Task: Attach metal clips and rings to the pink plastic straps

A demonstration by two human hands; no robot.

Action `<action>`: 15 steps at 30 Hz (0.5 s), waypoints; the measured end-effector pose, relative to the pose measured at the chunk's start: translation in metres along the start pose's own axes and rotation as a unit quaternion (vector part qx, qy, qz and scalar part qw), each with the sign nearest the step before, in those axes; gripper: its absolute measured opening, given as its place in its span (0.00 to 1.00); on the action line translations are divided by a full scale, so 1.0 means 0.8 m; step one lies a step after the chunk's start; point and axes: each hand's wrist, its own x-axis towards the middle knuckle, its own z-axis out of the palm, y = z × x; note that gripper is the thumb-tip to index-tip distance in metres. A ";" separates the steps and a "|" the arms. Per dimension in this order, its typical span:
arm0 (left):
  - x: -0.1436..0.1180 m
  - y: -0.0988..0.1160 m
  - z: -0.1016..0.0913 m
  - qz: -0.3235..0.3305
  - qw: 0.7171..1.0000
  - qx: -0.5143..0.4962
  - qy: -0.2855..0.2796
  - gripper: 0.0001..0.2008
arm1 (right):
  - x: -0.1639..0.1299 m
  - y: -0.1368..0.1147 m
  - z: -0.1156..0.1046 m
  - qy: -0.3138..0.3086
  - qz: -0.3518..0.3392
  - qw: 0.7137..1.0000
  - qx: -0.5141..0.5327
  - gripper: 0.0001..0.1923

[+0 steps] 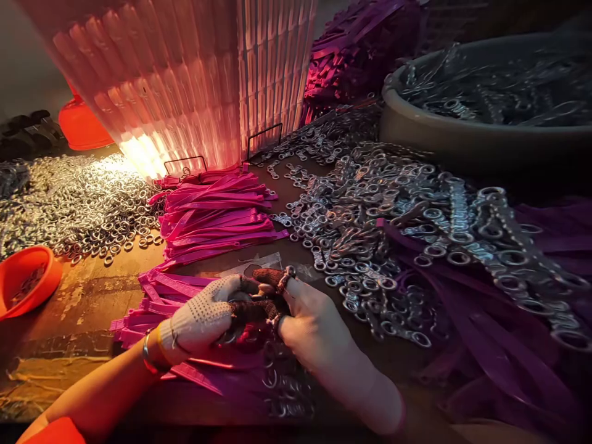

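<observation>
1. Nearest the camera, your forearms (106,379) come in from the lower edge, angled toward each other.
2. Beneath everything runs your worktop (92,296), brown and scuffed on the left.
3. Ribbed translucent panels (185,74) stand at the back, lit warmly near their lower left.
4. Your grey tub (416,126), at the upper right, holds a tangle of metal pieces.
5. Silvery clasps (342,209) spread in a heap before that tub, and another metal heap (69,197) lies on your left.
6. Bright pink straps (217,216) are stacked in the middle, more of them lying beneath and beside your hands.
7. Your left hand (198,317), in a dotted white glove, meets your right hand (314,327) over these straps. Fingers are bent close together around something small; I cannot tell what either grip holds.
8. One orange bowl (53,280) sits at your far left.
9. Smallest, loose metal hooks (289,388) lie just below your hands.
</observation>
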 end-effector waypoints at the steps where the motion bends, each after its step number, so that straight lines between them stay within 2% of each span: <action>1: -0.002 -0.001 0.002 0.026 0.998 0.046 0.032 0.10 | 0.001 0.000 0.000 -0.009 0.016 0.999 0.033 0.33; 4: -0.007 -0.003 0.004 0.092 0.973 0.182 0.111 0.07 | 0.001 -0.002 0.000 -0.034 0.032 0.997 0.069 0.33; 6: -0.011 -0.004 0.004 0.091 0.968 0.205 0.115 0.09 | -0.002 -0.001 -0.001 -0.048 0.034 0.997 0.053 0.31; 9: -0.014 -0.004 0.002 0.067 0.977 0.177 0.102 0.12 | -0.006 0.001 -0.004 -0.038 0.023 0.999 -0.006 0.25; 11: -0.015 -0.006 0.003 0.063 0.982 0.148 0.097 0.13 | -0.007 0.001 -0.006 -0.035 -0.001 0.997 -0.070 0.26; 13: -0.015 -0.010 0.005 0.068 0.985 0.127 0.093 0.13 | -0.008 -0.001 -0.007 -0.059 -0.025 0.987 -0.147 0.27; 15: -0.014 -0.016 0.006 0.081 0.986 0.114 0.091 0.11 | -0.010 -0.003 -0.006 -0.082 -0.032 0.967 -0.238 0.23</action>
